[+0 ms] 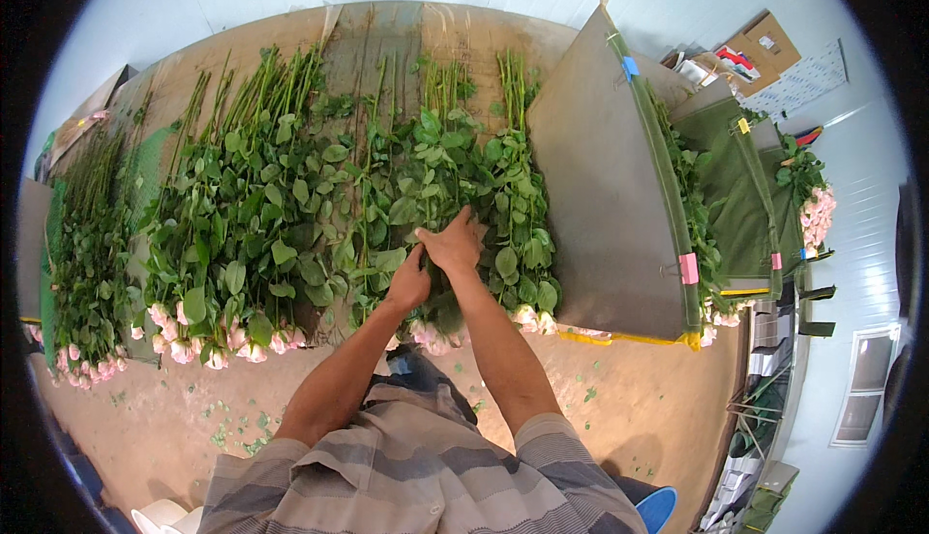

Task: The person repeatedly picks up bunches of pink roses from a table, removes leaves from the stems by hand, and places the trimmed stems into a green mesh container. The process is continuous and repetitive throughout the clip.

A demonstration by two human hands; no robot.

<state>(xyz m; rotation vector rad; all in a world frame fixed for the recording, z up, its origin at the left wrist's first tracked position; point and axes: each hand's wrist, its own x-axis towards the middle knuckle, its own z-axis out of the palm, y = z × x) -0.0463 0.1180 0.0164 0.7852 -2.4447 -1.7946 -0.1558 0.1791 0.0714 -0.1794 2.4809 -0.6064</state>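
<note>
A middle bunch of pale pink roses (pixel 435 341) lies on the worktable, its green stems pointing to the far side and its blossoms hanging at the near edge. My right hand (pixel 457 244) is closed on the leafy stems of this bunch, thumb toward the left. Just left of it and slightly nearer, my left hand (pixel 409 281) curls round the same bunch from the side; leaves hide most of its fingers. Both forearms reach over the blossoms. More roses (pixel 527 234) lie close on the right, and a larger pile of roses (pixel 242 215) spreads on the left.
A grey divider panel (pixel 605 186) with a green edge stands right of the roses. Beyond it are green cloth dividers (pixel 721 176) holding more flowers. A cardboard box (pixel 764 45) sits at the back right. Loose leaves (pixel 237 428) lie on the floor. A blue-rimmed container (pixel 658 508) stands behind me, lower right.
</note>
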